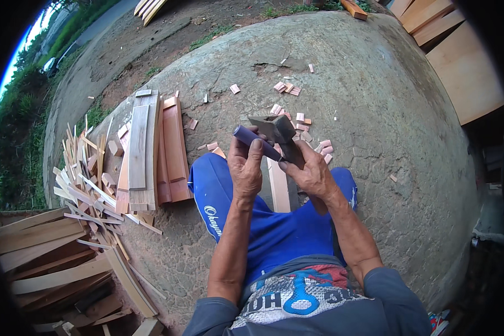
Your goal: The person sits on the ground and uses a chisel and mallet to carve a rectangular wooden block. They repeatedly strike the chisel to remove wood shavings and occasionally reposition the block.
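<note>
Left fingers point(255, 151) grasp a purple cylinder point(256, 142); right fingers point(307, 152) grip a dark-headed tool point(283, 130). Small wood blocks point(279, 87) lie beyond them.

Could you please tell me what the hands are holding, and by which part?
Left hand: purple rod, around its middle. Right hand: dark-headed tool, by its handle near the head.

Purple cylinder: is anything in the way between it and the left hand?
Nothing visible: the left hand holds the purple cylinder directly. The dark tool in the right hand sits close on its right; I can't tell whether they touch.
</note>
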Demonstrator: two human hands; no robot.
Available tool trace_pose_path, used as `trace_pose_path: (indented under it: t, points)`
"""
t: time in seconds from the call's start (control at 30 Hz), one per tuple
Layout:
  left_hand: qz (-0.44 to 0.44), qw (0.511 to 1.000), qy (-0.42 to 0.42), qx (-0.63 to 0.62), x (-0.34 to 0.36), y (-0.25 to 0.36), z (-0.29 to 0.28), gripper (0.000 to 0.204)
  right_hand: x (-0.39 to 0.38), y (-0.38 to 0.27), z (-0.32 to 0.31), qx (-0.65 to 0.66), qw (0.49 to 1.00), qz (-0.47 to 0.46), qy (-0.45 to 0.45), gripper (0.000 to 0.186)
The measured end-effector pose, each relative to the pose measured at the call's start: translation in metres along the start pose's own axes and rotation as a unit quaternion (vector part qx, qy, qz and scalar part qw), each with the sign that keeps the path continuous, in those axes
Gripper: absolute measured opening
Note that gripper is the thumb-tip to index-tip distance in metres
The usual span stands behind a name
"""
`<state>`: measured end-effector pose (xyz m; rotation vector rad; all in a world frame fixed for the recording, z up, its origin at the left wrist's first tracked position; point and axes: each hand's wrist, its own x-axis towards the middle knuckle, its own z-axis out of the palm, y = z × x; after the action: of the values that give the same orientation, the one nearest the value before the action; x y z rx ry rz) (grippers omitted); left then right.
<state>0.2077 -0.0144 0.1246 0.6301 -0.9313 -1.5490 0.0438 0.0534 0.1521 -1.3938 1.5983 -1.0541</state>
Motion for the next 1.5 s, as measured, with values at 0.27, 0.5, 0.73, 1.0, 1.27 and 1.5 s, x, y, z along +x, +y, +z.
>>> trace_pose_path:
  t: [0.27, 0.5, 0.73, 1.0, 1.27, 1.5]
  points:
    - [0.037, 0.998, 0.031, 0.048, 0.025, 0.016, -0.024, 0.024, -0.055, -0.025, -0.012, 0.215, 0.973, 0.082, -0.018, 0.046]
    - [-0.03, 0.989, 0.013, 0.147, 0.027, -0.008, -0.025, 0.018, -0.113, 0.013, -0.016, 0.331, 0.938, 0.099, 0.011, 0.05]
    - [0.04, 0.979, 0.024, 0.199, 0.032, -0.039, -0.029, 0.022, -0.123, 0.017, -0.029, 0.399, 0.909, 0.124, 0.009, 0.048]
    - [0.06, 0.977, 0.033, 0.204, 0.028, -0.037, -0.018, 0.034, -0.118, 0.02, -0.03, 0.379, 0.916, 0.131, 0.009, 0.041]
    - [0.07, 0.979, 0.03, 0.191, 0.028, -0.042, -0.016, 0.032, -0.12, 0.022, -0.032, 0.379, 0.915, 0.134, 0.023, 0.04]
    - [0.09, 0.963, 0.039, 0.251, 0.018, -0.046, -0.014, 0.031, -0.119, 0.028, -0.032, 0.351, 0.93, 0.107, 0.02, 0.048]
